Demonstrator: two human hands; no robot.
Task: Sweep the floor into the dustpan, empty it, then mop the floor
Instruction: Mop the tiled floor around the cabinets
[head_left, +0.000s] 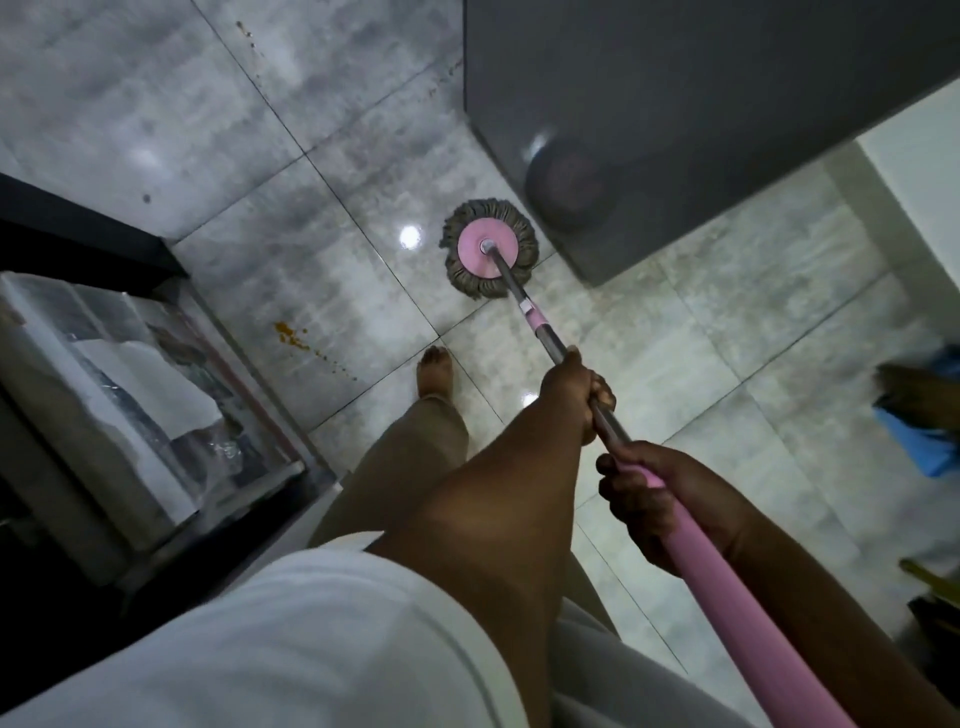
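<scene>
Out ahead of your bare foot (435, 371), the mop head (488, 251) sits flat on the tiled floor (311, 104), just beside the grey cabinet (675, 93). Both hands grip the handle (753, 613), left hand (574, 392) below right hand (654, 499). Push wide and you'll likely knock the cabinet, or smear the orange spill (293, 338) underfoot.

No text, label, brand, number or sign is readable anywhere here.
</scene>
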